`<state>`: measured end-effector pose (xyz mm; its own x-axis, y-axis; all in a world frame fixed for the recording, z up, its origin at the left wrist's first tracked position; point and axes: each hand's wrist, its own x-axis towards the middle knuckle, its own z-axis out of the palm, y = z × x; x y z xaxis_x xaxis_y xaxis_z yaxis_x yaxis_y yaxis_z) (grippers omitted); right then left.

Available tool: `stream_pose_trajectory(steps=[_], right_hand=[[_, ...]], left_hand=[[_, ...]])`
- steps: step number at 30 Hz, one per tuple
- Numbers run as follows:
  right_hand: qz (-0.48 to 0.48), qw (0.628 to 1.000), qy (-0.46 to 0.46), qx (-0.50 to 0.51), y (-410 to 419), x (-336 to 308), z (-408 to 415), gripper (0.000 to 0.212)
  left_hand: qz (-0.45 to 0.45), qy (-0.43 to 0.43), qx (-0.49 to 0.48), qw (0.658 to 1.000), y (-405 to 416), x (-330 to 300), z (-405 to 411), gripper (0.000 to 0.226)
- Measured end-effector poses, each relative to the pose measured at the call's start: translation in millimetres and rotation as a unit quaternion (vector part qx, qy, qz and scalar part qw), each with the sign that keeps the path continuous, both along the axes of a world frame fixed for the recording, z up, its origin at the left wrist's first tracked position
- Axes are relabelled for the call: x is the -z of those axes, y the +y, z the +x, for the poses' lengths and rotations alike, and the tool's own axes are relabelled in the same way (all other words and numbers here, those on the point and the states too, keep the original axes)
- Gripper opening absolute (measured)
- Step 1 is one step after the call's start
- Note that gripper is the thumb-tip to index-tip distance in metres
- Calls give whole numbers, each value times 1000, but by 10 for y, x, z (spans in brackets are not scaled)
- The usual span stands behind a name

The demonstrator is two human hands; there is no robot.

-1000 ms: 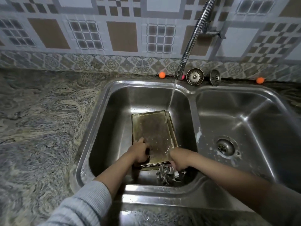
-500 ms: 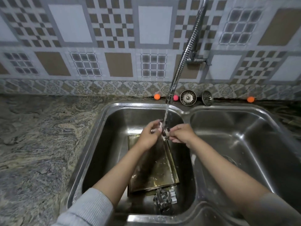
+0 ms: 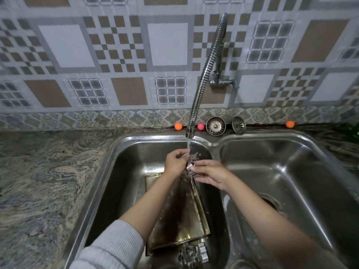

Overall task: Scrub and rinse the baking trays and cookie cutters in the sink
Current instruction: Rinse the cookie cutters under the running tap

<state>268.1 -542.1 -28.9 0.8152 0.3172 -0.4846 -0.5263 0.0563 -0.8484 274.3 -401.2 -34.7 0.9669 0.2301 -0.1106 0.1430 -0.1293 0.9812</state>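
A: Rinsing now: left hand (image 3: 175,162) and right hand (image 3: 210,174) both pinch one cookie cutter (image 3: 190,167) under the tap (image 3: 202,78) stream, over the left basin of the sink (image 3: 116,162).

B: Trays?

A: Baking trays (image 3: 178,216) lie stacked on the basin floor, more cutters (image 3: 193,253) just beside their near edge. Each grip is grasping the cutter.

The person is wearing a pale grey ribbed sleeve (image 3: 114,247) pushed up on the left arm; the right forearm (image 3: 272,216) is showing bare.
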Motion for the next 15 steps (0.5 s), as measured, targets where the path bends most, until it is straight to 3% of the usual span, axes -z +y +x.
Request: stream_pose_trajectory(steps=[6, 9, 15], right_hand=[[23, 999, 0, 41, 15, 9, 65, 17], [71, 996, 16, 45, 55, -16, 62, 12], [115, 993, 34, 5, 132, -113, 44, 14]], left_hand=[[30, 18, 63, 997, 25, -36, -32, 29], [43, 4, 127, 991, 57, -62, -70, 24], [34, -53, 158, 985, 199, -133, -127, 30]])
